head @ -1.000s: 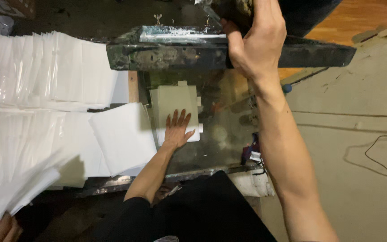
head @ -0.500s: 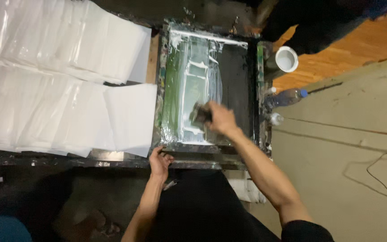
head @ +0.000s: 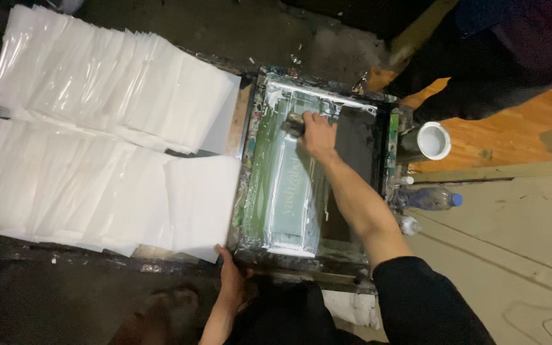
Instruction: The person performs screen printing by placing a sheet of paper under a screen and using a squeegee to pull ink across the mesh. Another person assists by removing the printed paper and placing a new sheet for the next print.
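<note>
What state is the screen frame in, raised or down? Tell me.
Down: the screen frame lies flat; right hand presses a squeegee on it.

Dark bench (head: 65,255); sheets (head: 97,153); screen frame (head: 317,166)

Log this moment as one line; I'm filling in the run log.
right hand: grips squeegee at far end of screen | left hand: on frame's near-left corner | sheets stacked left | cup, bottle right
</note>
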